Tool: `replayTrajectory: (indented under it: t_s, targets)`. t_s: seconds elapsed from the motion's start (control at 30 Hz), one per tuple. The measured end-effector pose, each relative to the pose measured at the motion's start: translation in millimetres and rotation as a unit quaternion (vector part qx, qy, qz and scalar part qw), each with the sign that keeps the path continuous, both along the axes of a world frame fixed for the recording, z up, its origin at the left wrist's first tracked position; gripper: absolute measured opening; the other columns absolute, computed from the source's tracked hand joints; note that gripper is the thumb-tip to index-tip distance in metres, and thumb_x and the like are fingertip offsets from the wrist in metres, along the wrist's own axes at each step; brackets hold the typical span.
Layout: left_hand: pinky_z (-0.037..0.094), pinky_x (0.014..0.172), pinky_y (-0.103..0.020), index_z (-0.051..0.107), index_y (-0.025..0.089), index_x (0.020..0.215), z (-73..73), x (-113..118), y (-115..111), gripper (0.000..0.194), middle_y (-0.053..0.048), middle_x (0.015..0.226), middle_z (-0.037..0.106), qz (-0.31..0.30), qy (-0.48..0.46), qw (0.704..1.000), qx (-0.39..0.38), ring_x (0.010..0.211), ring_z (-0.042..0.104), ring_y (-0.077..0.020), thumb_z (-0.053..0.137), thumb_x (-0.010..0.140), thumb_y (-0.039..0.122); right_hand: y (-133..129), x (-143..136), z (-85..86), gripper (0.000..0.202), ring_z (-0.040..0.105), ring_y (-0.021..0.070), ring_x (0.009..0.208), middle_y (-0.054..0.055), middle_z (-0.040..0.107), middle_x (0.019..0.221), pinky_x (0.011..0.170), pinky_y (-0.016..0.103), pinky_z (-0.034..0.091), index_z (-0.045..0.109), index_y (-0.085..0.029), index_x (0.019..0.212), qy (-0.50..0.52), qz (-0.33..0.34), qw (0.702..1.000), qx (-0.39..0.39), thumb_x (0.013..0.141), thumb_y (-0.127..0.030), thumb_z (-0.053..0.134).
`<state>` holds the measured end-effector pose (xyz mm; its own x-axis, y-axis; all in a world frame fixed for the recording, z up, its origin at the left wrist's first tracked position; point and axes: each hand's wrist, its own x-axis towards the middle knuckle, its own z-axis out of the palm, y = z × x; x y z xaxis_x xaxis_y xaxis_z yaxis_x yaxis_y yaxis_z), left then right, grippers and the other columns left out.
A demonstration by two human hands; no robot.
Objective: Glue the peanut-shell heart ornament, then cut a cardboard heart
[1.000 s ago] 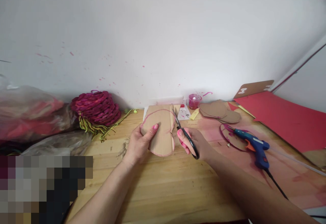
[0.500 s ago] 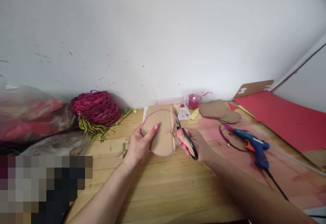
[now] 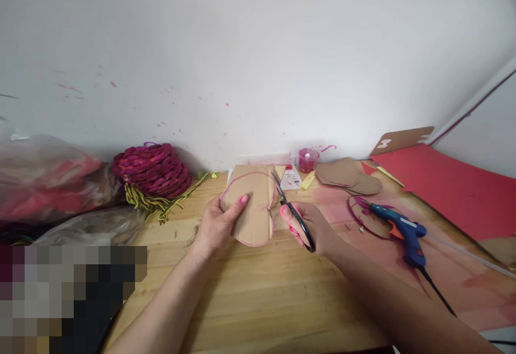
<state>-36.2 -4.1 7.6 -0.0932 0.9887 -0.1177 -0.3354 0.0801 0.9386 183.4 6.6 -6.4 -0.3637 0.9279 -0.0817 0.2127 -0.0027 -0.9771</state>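
A piece of brown cardboard [image 3: 255,209] with a rounded pink outline drawn on it is gripped at its left edge by my left hand [image 3: 215,225], the thumb lying on top. Its lower part follows the outline, and the right edge is notched. My right hand [image 3: 308,225] is closed round the black handles of a pair of scissors [image 3: 296,217]. The blades point up and away along the cardboard's right edge, near the pink line. My right fingers behind the handle are partly hidden.
On the right lie a blue glue gun [image 3: 405,230], a pink-edged disc [image 3: 363,219], cut cardboard pieces [image 3: 338,173] and a red sheet [image 3: 451,187]. A small cup of pink paint [image 3: 308,159] stands by the wall. Magenta braided yarn [image 3: 155,171] and plastic bags [image 3: 52,177] are on the left.
My left hand and the cardboard have shifted slightly left. The scissors stay almost in the same spot, so a little more gap shows between them and the cardboard's right edge.
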Motion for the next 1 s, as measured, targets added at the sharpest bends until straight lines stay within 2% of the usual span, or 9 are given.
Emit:
replayTrajectory:
  t_s: [0.23,0.4,0.8,1.0]
  targets:
    - [0.061,0.059,-0.027,0.071,0.012,0.105,7.4,-3.2,0.7,0.049,-0.011,0.089,0.078,0.006,0.02,1.0,-0.009,0.068,0.073,-0.0198,0.089,0.068,0.039,0.7,1.3,5.4,0.059,0.038,0.0073,0.041,-0.005,0.041,0.052,0.041,0.024,0.024,0.038,-0.021,0.063,-0.027,-0.001,1.0,0.011,0.089,-0.073,0.052]
    - [0.061,0.06,-0.027,0.071,0.01,0.105,11.6,-3.3,-0.2,0.052,-0.011,0.088,0.078,0.008,0.017,1.0,-0.011,0.066,0.072,-0.019,0.09,0.065,0.039,-0.5,0.9,6.8,0.059,0.037,0.0066,0.04,-0.006,0.04,0.051,0.04,0.023,0.024,0.037,-0.021,0.062,-0.026,0.003,1.0,0.006,0.088,-0.073,0.053]
    - [0.061,0.063,-0.028,0.072,0.011,0.105,9.2,-10.3,4.6,0.056,-0.013,0.092,0.078,0.004,0.015,1.0,-0.013,0.069,0.072,-0.0194,0.092,0.063,0.04,0.7,0.4,7.7,0.062,0.035,0.0064,0.035,-0.008,0.037,0.045,0.034,0.02,0.028,0.036,-0.022,0.063,-0.024,-0.002,0.999,-0.048,0.082,-0.078,0.055]
    - [0.06,0.061,-0.026,0.073,0.012,0.104,9.9,-13.2,6.1,0.053,-0.012,0.095,0.078,0.012,0.028,0.999,-0.015,0.069,0.072,-0.0179,0.092,0.062,0.038,0.3,-0.7,10.7,0.059,0.038,0.0071,0.036,-0.007,0.04,0.047,0.033,0.02,0.032,0.038,-0.022,0.063,-0.042,-0.004,0.997,-0.059,0.079,-0.073,0.064]
